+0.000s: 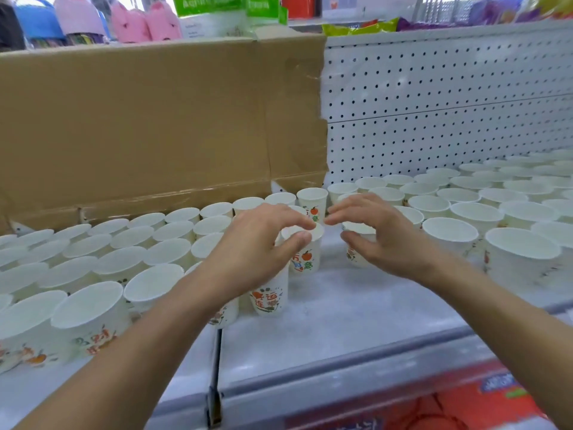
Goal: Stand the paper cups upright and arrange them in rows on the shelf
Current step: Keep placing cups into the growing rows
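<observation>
On the shelf (356, 305), most paper cups (173, 252) already stand upright in rows; a bare middle strip is left to fill.
The left hand (263, 243) pinches the centre cup (305, 259) by its rim, and the right hand (381, 237) grips the neighbouring cup (355, 256); both cups stand upright.

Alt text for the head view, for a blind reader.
The left hand pinches a fruit-print cup and the right hand grips a second cup, in a gap between rows of upright paper cups on a shelf; cardboard and pegboard stand behind.
</observation>
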Available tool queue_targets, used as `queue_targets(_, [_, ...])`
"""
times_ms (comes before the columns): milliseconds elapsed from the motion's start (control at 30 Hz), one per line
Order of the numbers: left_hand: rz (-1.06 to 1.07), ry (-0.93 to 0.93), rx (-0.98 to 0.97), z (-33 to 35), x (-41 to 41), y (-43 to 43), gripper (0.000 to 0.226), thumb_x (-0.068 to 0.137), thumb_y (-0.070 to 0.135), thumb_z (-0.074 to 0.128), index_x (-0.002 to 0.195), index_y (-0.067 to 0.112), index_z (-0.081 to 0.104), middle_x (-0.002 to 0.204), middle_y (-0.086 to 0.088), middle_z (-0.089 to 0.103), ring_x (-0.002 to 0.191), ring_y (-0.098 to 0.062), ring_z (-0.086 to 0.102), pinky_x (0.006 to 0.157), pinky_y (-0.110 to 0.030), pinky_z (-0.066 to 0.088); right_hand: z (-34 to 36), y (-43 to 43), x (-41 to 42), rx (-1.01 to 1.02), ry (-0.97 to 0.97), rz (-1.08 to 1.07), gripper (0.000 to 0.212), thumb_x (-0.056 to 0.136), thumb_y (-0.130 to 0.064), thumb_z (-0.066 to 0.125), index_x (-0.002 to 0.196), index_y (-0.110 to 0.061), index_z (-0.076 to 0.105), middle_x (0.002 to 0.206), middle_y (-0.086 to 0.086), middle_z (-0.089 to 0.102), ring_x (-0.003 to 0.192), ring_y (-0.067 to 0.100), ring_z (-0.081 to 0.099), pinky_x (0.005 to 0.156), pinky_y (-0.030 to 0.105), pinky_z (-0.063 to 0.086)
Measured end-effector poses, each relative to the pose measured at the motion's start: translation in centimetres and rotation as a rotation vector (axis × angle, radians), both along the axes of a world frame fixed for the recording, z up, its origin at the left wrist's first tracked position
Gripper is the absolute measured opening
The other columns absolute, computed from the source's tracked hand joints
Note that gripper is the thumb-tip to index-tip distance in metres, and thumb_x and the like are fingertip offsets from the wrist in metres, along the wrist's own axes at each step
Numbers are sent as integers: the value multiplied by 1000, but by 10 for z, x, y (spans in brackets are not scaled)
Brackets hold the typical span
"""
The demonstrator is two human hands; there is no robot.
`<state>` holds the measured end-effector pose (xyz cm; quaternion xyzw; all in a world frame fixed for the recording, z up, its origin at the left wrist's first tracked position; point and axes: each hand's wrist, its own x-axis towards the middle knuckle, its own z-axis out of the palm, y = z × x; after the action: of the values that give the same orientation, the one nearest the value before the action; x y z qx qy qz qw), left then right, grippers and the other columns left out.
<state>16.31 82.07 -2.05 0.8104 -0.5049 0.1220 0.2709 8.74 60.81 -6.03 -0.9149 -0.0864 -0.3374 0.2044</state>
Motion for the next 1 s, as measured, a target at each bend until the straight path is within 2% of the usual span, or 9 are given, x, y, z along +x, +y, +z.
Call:
queue_targets(100, [-90,35,-31,-3,-23,-32,32,94,37,55,124,32,60,125,14,59,116,-5,49,100,-35,40,-6,-11,-37,106,-153,-248,31,81,-8,70,111,-20,70,116,-4,64,114,16,51,99,28,37])
queue_targets(167, [-107,80,-25,-11,-34,-56,49,92,39,58,138,28,47,138,9,48,126,-8,42,107,-33,35,-11,-24,-62,131,-188,-426,36,82,-12,71,118,-16,65,121,2,61,115,22,50,99,26,34])
queue_targets(333, [86,226,-16,-37,-26,-118,95,82,45,69,151,14,12,156,-5,15,144,-23,13,117,-35,15,-13,-49,-93,101,109,-656,70,85,-40,65,143,-13,38,140,10,45,130,29,35,105,36,30])
queue_targets(433, [166,321,-54,-45,-11,-144,105,71,50,76,150,15,16,155,-6,22,142,-26,20,116,-41,23,-2,-58,-89,-56,310,-763,83,85,-61,52,147,-15,23,139,12,48,127,30,42,101,42,35])
queue_targets(533, [226,348,-91,-50,-12,-156,99,71,49,76,148,17,23,151,-4,34,137,-25,33,109,-40,33,4,-66,-80,-203,413,-826,87,81,-72,44,144,-16,22,130,11,56,121,30,50,93,42,37])
queue_targets(700, [269,321,-138,-56,-29,-154,72,78,43,73,139,17,45,140,-3,47,128,-19,42,100,-27,33,1,-72,-70,-254,344,-778,76,83,-67,47,137,-15,31,125,11,58,118,30,52,94,43,36])
queue_targets(800, [296,251,-125,-55,-49,-137,62,77,51,71,129,20,56,132,0,54,123,-15,47,94,-25,35,-3,-68,-72,-210,248,-641,71,83,-60,54,134,-15,38,120,11,61,113,31,52,92,42,37])
queue_targets(933, [352,284,-262,-50,-72,-99,61,73,62,69,120,23,64,127,5,61,119,-10,52,97,-25,39,-3,-56,-83,156,135,-333,69,76,-51,69,133,-20,46,116,3,61,110,21,55,94,38,45])
queue_targets(1000, [363,336,-344,-49,-81,-77,57,71,63,70,114,25,68,120,8,65,112,-7,56,96,-30,46,0,-45,-88,329,133,-206,67,72,-52,69,129,-24,50,109,-4,62,104,14,58,91,32,46])
